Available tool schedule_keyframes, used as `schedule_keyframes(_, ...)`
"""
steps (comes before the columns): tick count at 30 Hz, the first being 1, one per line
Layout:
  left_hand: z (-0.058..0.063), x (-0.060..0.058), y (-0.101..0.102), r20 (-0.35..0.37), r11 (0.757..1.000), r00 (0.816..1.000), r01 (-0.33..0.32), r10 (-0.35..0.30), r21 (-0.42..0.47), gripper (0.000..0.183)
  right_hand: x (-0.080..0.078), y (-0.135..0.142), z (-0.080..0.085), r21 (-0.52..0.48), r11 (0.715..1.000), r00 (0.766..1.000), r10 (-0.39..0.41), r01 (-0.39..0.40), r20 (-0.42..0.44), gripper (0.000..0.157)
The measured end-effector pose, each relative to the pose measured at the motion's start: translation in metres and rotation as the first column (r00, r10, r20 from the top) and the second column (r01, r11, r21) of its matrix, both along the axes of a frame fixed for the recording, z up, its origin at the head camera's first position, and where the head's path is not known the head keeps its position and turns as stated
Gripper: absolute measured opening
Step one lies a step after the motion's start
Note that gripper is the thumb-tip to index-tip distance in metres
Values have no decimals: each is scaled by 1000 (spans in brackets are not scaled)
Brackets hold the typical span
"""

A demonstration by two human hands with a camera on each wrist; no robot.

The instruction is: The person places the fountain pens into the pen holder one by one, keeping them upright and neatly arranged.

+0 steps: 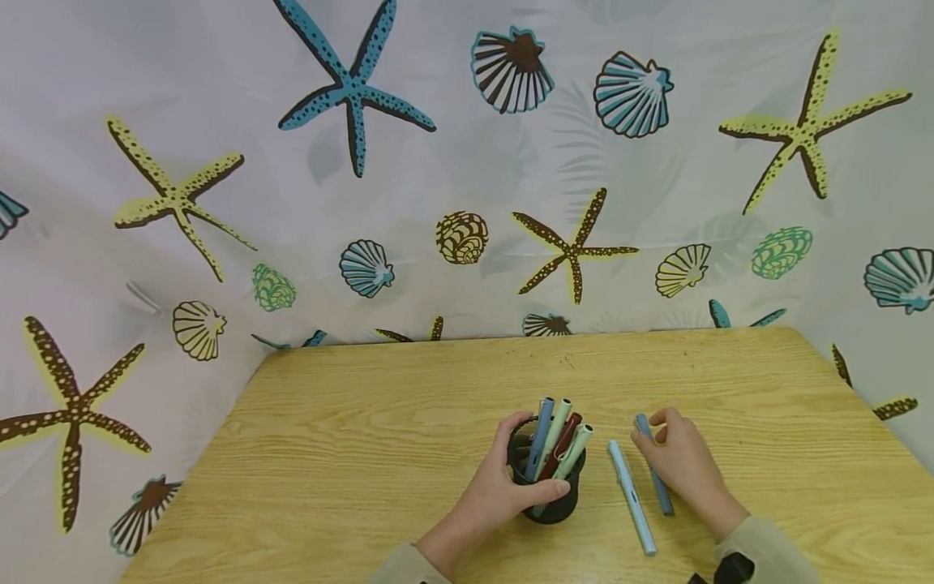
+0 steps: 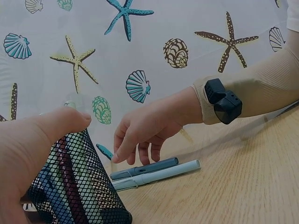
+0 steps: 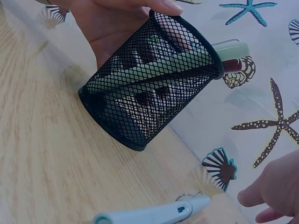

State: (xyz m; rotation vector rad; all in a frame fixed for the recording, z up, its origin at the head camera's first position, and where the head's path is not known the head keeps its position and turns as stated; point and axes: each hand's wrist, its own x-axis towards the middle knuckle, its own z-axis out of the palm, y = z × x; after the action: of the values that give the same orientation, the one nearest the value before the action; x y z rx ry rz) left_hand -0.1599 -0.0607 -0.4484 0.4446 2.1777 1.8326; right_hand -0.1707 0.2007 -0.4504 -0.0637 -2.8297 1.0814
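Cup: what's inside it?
A blue pen, a dark red pen and two pale green pens. The floor of the cup, behind pens, mesh and left hand, can't be made out.

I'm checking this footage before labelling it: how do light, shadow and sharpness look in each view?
Head view: bright, fairly even light on the table, no harsh glare; left wrist view: dimmer, soft shadow on the table beyond the pale blue pen; right wrist view: dim, weave of the mesh cup readable, right hand cropped by the frame.

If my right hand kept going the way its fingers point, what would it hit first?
Probably the darker blue pen lying on the table, just below your right hand; whether they touch is unclear.
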Motion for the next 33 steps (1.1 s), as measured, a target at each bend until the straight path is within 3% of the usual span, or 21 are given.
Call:
schedule_keyframes(16, 1, 1, -1, -16, 1000, 1000, 5, -5, -2, 83, -1, -2, -2, 28, 999, 997, 14, -16, 75, 36)
schedule_keyframes(33, 1, 1, 1, -4, 1000, 1000, 1, -1, -2, 82, -10, -2, -10, 57, 998, 996, -15, 10, 87, 34)
